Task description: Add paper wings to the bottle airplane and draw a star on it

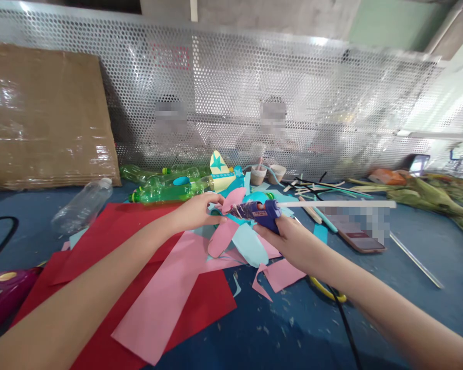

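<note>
In the head view, my right hand (287, 236) is wrapped round a blue hot glue gun (269, 215), with a long white glue stick (343, 204) sticking out of its back end. The gun's nozzle points left, over the middle of a paper flower with pink and light-blue petals. My left hand (200, 209) has its fingers pinched at the flower's left side, by a pink paper petal (234, 199). Another pink petal (221, 239) and a light-blue petal (250, 245) spread out below the gun. The flower's centre is partly hidden by the gun.
Red paper (204, 303) and a pink strip (165, 298) lie at the front left. Green bottles (162, 191) and a clear bottle (83, 205) lie behind. A phone (357, 234), sticks (332, 189) and corn husks (428, 198) are at right. A black cable (347, 324) runs below my right arm.
</note>
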{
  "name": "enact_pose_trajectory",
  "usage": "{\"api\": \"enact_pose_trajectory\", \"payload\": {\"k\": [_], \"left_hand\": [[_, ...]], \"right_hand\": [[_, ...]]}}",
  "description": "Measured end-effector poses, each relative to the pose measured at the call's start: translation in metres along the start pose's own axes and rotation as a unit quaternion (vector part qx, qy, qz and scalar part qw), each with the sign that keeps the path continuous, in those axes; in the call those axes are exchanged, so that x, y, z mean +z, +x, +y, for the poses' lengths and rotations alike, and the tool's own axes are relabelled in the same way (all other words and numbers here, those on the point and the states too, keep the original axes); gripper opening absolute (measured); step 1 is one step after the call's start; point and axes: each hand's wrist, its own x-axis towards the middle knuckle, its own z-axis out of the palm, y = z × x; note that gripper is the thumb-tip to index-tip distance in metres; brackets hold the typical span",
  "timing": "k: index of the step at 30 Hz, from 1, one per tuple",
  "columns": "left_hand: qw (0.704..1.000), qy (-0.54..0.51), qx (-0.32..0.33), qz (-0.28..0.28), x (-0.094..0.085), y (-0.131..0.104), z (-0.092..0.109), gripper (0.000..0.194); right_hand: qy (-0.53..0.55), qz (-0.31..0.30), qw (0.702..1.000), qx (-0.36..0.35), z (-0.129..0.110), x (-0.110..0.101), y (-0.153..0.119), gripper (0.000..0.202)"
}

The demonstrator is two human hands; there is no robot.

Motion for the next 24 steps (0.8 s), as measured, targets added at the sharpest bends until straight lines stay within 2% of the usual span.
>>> {"api": "enact_pose_trajectory", "payload": {"k": [10, 20, 24], "left_hand": [[1.0, -0.024, 0.001, 0.0, 0.001, 0.0001, -0.0034, 0.03], [1.0, -0.019, -0.008, -0.007, -0.0002, 0.0003, 0.0007, 0.03], [1.0, -0.016, -0.012, -0.005, -0.0003, -0.0001, 0.0005, 0.031]], "right_hand": [[-0.016, 0.018, 1.0, -0.003, 0.008, -0.0016, 0.0012, 0.027], [-0.007, 0.029, 0.999, -0.015, 0.0014, 0.0066, -0.003, 0.024], [-0.008, 0.026, 1.0, 0.004, 0.005, 0.0034, -0.0014, 0.021]]}}
